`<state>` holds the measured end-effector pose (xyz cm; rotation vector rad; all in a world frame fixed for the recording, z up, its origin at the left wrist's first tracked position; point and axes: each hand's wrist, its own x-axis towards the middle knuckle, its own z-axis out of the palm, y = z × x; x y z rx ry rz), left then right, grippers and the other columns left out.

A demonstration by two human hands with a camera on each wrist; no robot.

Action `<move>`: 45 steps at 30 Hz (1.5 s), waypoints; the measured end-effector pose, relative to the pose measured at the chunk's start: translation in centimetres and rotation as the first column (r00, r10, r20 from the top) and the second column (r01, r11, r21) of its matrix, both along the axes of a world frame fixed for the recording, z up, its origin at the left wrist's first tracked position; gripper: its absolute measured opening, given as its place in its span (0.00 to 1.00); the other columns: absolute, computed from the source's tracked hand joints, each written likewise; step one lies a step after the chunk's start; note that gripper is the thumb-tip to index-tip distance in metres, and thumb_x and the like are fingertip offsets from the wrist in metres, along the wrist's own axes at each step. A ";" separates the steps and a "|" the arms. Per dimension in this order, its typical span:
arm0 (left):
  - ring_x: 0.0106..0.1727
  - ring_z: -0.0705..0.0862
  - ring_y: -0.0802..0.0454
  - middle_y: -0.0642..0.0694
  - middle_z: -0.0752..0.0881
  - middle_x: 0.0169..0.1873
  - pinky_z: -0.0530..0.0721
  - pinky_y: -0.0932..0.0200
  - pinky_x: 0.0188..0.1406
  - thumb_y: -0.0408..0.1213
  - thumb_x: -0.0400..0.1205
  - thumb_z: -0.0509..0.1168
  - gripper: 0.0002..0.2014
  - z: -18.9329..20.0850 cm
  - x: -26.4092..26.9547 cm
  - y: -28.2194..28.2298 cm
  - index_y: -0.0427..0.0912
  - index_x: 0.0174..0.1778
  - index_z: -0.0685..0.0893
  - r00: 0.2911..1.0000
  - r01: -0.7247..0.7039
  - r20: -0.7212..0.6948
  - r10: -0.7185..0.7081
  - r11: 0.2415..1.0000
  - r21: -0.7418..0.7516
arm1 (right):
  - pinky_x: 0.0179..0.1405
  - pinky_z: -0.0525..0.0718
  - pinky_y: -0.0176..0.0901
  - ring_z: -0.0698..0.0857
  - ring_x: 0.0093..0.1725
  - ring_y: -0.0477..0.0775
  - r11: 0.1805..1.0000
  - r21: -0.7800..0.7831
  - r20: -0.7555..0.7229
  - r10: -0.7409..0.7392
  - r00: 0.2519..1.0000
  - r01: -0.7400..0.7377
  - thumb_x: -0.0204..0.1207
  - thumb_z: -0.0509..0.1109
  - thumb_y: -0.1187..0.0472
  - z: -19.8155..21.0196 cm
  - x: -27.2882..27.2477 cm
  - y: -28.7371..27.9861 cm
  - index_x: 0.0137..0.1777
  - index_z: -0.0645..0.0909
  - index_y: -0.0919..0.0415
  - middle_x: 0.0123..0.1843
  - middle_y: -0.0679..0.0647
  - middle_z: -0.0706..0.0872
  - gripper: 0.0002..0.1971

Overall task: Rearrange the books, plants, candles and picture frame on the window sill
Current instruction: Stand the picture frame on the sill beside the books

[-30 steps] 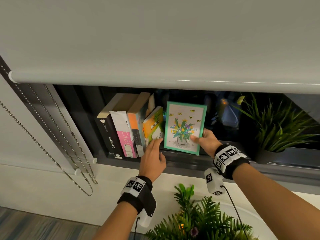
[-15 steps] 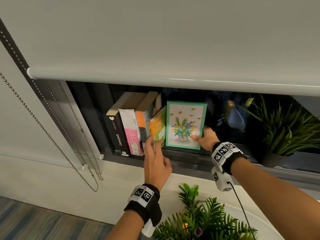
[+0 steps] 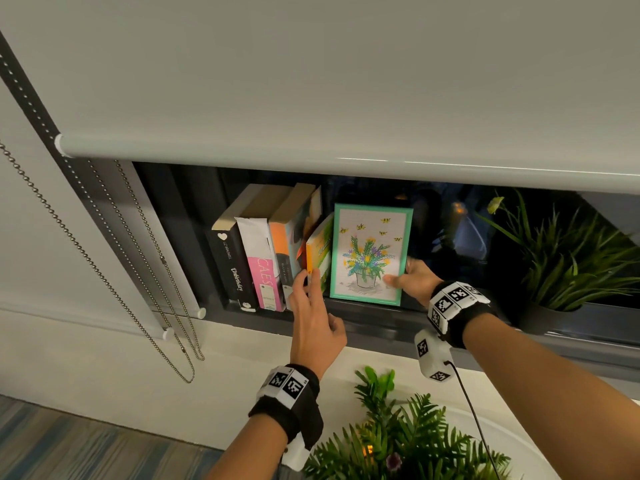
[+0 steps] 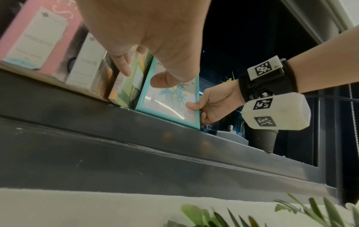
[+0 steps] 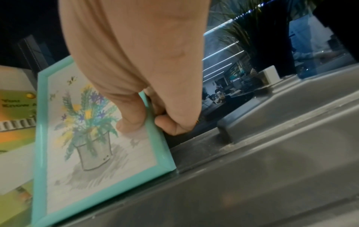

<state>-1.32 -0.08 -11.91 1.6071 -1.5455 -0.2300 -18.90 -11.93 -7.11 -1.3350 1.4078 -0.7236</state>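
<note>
A teal picture frame (image 3: 367,237) with a flower drawing stands on the dark window sill (image 3: 381,329), just right of a row of upright books (image 3: 256,258). My right hand (image 3: 405,279) grips its lower right edge, thumb on the glass and fingers behind, which also shows in the right wrist view (image 5: 147,122). My left hand (image 3: 311,296) reaches up with straight fingers touching the spine of the yellow-green book (image 3: 320,258) at the row's right end. In the left wrist view the fingertips (image 4: 124,67) lie on that book (image 4: 132,86), beside the frame (image 4: 170,106).
A potted grass plant (image 3: 561,271) stands on the sill to the right. A leafy plant (image 3: 398,438) with an orange glow sits on a white surface below my arms. The lowered roller blind (image 3: 311,81) hangs just above the books; bead chains (image 3: 114,271) hang at left.
My left hand has risen from below the books to touch the yellow-green book's spine. My right hand keeps its grip on the frame, which now stands closer to the books.
</note>
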 end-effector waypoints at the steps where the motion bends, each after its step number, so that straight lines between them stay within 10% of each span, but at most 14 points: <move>1: 0.77 0.61 0.49 0.46 0.54 0.77 0.71 0.69 0.67 0.23 0.74 0.65 0.41 -0.1 0.0 0.0 0.43 0.83 0.57 1.000 0.009 -0.015 -0.009 1.000 0.022 | 0.67 0.79 0.61 0.82 0.66 0.65 1.000 0.000 0.001 -0.005 1.000 0.005 0.74 0.68 0.78 0.0 0.0 0.1 0.67 0.77 0.69 0.67 0.67 0.82 0.21; 16: 0.65 0.78 0.48 0.46 0.63 0.70 0.83 0.64 0.57 0.28 0.76 0.67 0.37 -0.2 0.1 -1.0 0.48 0.80 0.60 0.999 0.011 -0.043 -0.009 0.999 0.053 | 0.66 0.81 0.60 0.83 0.65 0.63 0.999 -0.033 -0.065 -0.016 0.998 0.014 0.76 0.70 0.71 -0.1 -0.1 0.3 0.68 0.76 0.67 0.67 0.64 0.83 0.20; 21: 0.58 0.78 0.46 0.44 0.70 0.62 0.89 0.55 0.41 0.29 0.73 0.67 0.26 1.1 0.6 -0.6 0.45 0.66 0.70 0.988 -0.105 0.107 0.109 0.993 -0.046 | 0.60 0.84 0.53 0.84 0.63 0.60 0.994 -0.094 -0.079 -0.061 0.995 0.053 0.69 0.79 0.65 0.5 -0.9 0.6 0.69 0.71 0.63 0.64 0.58 0.84 0.29; 25: 0.42 0.81 0.50 0.48 0.72 0.49 0.75 0.70 0.26 0.31 0.76 0.68 0.17 1.8 1.9 -0.7 0.46 0.52 0.66 0.989 -0.141 0.025 0.145 0.983 -0.119 | 0.60 0.79 0.46 0.78 0.65 0.60 0.943 -0.301 -0.323 -0.244 0.915 0.145 0.64 0.82 0.53 1.9 -1.1 1.4 0.66 0.69 0.65 0.65 0.60 0.77 0.36; 32: 0.38 0.81 0.49 0.44 0.77 0.40 0.76 0.67 0.30 0.36 0.81 0.66 0.11 2.6 4.3 -0.2 0.46 0.47 0.67 0.956 -0.288 -0.105 0.275 0.949 -0.130 | 0.41 0.82 0.43 0.84 0.41 0.51 0.839 -0.520 -0.412 -0.082 0.907 -0.160 0.73 0.74 0.51 5.5 5.0 4.9 0.53 0.72 0.56 0.43 0.50 0.81 0.17; 37: 0.48 0.77 0.52 0.45 0.73 0.49 0.76 0.62 0.35 0.42 0.81 0.67 0.12 2.9 4.9 0.4 0.43 0.52 0.70 0.937 -0.348 -0.060 0.343 0.920 -0.179 | 0.54 0.86 0.47 0.87 0.52 0.52 0.749 -0.566 -0.431 0.086 0.898 -0.343 0.73 0.74 0.50 5.3 9.7 5.4 0.72 0.72 0.47 0.58 0.48 0.84 0.27; 45: 0.47 0.81 0.55 0.49 0.79 0.50 0.80 0.64 0.38 0.45 0.83 0.66 0.12 1.8 5.7 -0.2 0.43 0.55 0.74 0.964 -0.266 -0.054 0.262 0.959 -0.093 | 0.54 0.88 0.52 0.86 0.51 0.54 0.717 -0.621 -0.422 0.035 0.906 -0.317 0.74 0.73 0.59 4.4 11.2 4.8 0.67 0.75 0.50 0.54 0.53 0.86 0.21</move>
